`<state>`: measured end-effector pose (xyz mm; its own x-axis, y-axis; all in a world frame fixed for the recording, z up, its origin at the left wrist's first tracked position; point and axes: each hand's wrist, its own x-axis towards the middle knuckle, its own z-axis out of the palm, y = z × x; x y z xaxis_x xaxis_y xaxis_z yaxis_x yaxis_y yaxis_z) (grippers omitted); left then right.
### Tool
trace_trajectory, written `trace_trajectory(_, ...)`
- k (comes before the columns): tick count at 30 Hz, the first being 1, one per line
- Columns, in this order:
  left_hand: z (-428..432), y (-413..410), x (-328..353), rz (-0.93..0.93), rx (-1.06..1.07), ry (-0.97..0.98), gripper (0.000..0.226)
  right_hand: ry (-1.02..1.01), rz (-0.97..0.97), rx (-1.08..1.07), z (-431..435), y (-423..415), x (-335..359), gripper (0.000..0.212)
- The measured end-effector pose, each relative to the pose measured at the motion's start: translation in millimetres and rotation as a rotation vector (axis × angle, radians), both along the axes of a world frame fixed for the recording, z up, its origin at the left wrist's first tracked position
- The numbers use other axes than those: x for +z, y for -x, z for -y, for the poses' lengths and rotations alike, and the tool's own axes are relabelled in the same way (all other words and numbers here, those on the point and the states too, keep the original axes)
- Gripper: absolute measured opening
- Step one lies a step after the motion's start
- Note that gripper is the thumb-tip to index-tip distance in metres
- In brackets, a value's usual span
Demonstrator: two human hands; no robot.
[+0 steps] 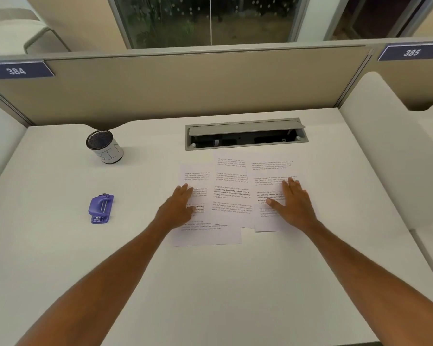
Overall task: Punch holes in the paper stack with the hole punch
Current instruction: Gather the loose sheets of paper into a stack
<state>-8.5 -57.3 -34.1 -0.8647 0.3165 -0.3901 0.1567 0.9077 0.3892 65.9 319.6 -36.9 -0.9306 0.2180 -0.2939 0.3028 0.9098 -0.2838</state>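
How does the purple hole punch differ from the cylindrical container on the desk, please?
The hole punch is purple; the container is white with a dark meshed top. The hole punch lies low and flat; the container stands upright. The hole punch sits nearer the person; the container farther back. Both rest untouched, left of the papers.

Both bare forearms reach up from the lower corners of the frame toward its centre. The left grip [179, 206] lies palm down, fingers straight and close together. The right grip [295, 203] lies palm down too, thumb spread leftward.
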Motion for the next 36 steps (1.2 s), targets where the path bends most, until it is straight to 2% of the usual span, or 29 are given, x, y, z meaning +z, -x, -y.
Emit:
trace_trajectory(12, -45, -15, 0, 0.100, 0.102, -0.143, 0.092, 0.011, 0.043, 0.066, 15, 5, -5, 0.100)
trace_trajectory(18, -66, -21, -1, 0.138, 0.086, -0.206, 0.092, 0.013, 0.041, 0.109, 35, 9, -5, 0.101)
trace_trajectory(23, -66, -23, 4, 0.109, 0.162, -0.383, 0.076, 0.054, 0.017, 0.115, 43, 11, -2, 0.099)
trace_trajectory(26, -56, -22, 5, 0.079, 0.424, -0.581, 0.063, 0.107, -0.056, -0.020, 38, 11, 2, 0.089)
trace_trajectory(30, -45, -16, 8, 0.245, 0.715, -0.820, 0.063, 0.040, -0.065, -0.215, 25, 13, 8, 0.075)
trace_trajectory(33, -44, -13, 8, 0.292, 0.766, -0.867, 0.057, 0.012, -0.015, -0.190, 21, 14, 9, 0.073)
trace_trajectory(36, -49, -13, 8, 0.295, 0.731, -0.885, 0.033, 0.018, -0.011, -0.166, 25, 14, 9, 0.073)
